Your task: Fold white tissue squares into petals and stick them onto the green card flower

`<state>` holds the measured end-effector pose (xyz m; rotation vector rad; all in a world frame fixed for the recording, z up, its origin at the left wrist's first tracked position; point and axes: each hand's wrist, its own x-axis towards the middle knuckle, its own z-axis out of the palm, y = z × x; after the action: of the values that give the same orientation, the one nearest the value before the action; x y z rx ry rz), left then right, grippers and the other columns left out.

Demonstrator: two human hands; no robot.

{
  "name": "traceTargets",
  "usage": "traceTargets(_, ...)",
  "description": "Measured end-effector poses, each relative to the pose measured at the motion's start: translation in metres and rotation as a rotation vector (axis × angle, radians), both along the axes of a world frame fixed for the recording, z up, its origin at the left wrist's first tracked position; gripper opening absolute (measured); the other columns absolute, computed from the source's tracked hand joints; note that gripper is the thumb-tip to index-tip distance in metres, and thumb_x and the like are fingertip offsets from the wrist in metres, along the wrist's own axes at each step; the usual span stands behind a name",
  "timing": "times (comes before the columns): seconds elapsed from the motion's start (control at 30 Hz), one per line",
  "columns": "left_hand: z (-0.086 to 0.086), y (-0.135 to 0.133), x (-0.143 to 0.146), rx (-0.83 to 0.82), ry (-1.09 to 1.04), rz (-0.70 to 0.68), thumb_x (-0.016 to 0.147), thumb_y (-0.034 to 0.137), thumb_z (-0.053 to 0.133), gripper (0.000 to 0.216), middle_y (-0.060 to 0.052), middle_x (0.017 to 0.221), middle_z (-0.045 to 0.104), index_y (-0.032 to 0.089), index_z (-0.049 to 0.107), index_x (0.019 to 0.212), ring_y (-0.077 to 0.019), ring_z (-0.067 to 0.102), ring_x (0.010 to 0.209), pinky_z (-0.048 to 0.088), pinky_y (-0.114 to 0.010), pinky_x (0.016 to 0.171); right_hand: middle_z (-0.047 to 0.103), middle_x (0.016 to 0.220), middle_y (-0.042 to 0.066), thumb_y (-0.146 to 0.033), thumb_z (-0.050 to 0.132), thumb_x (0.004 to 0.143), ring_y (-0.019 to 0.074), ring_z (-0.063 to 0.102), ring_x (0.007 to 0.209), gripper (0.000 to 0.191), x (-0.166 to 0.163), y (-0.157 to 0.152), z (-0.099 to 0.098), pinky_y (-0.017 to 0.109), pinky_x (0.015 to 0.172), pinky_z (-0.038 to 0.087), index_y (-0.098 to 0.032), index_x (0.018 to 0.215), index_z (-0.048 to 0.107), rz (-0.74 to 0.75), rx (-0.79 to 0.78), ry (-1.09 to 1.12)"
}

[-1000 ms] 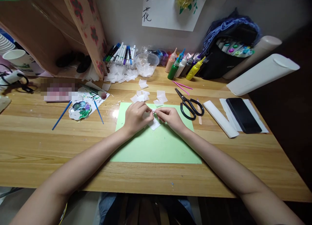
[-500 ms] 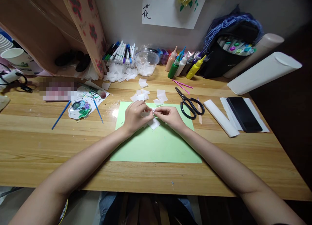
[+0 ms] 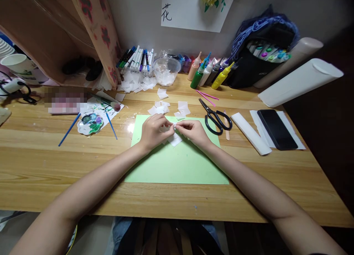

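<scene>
Over the far part of a green paper sheet [image 3: 177, 168], my left hand [image 3: 155, 131] and my right hand [image 3: 193, 131] meet fingertip to fingertip. Both pinch a small crumpled bit of white tissue paper [image 3: 174, 125], mostly covered by the fingers. Under them lies a white paper square [image 3: 175, 140], partly hidden by my left hand. Just beyond the sheet are loose white paper squares [image 3: 183, 108] and another small heap of squares [image 3: 159, 108]. Black-handled scissors [image 3: 214, 116] lie right of my right hand, their handles over the sheet's corner.
A clear plastic tub [image 3: 166, 71] holding white bits stands at the back, beside markers [image 3: 139, 59] and paint bottles [image 3: 197, 78]. At left are a paint palette [image 3: 90, 123] and brushes [image 3: 69, 129]. A white paper roll [image 3: 251, 134] and a phone [image 3: 277, 129] lie right.
My right fingertips have shifted very slightly to the right at the pinched tissue paper. Everything else stays in place.
</scene>
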<state>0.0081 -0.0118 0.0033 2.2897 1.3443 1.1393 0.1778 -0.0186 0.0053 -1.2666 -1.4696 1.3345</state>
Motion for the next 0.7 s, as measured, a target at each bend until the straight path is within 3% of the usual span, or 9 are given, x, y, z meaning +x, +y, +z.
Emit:
traceTargets(0.3, 0.0016, 0.0000, 0.0001, -0.015, -0.018, -0.002, 0.076, 0.025, 0.063, 0.013, -0.001, 0.065, 0.059, 0.017, 0.061, 0.066, -0.0130, 0.052, 0.063, 0.038, -0.026, 0.060, 0.045, 0.051, -0.004, -0.038, 0.061, 0.074, 0.0072, 0.035, 0.047, 0.026, -0.0003, -0.0005, 0.0058, 0.024, 0.046, 0.027, -0.013, 0.069, 0.066, -0.010, -0.034, 0.016)
traceTargets(0.53, 0.0007, 0.0002, 0.0005, -0.005, 0.014, -0.009, 0.075, 0.026, 0.064, 0.011, 0.000, 0.068, 0.059, 0.018, 0.060, 0.069, -0.0128, 0.052, 0.064, 0.038, -0.026, 0.060, 0.042, 0.048, -0.005, -0.037, 0.060, 0.075, 0.0070, 0.034, 0.046, 0.025, 0.0000, 0.0002, 0.0049, 0.023, 0.045, 0.026, -0.014, 0.069, 0.065, -0.007, -0.050, 0.024)
traceTargets(0.7, 0.0012, 0.0009, 0.0000, -0.020, 0.000, -0.010, 0.073, 0.022, 0.063, 0.012, 0.000, 0.063, 0.057, 0.017, 0.059, 0.064, -0.0120, 0.050, 0.060, 0.036, -0.025, 0.057, 0.047, 0.052, -0.003, -0.039, 0.062, 0.074, 0.0067, 0.035, 0.047, 0.027, -0.0003, 0.0001, 0.0056, 0.023, 0.046, 0.027, -0.013, 0.067, 0.065, 0.001, -0.049, 0.020)
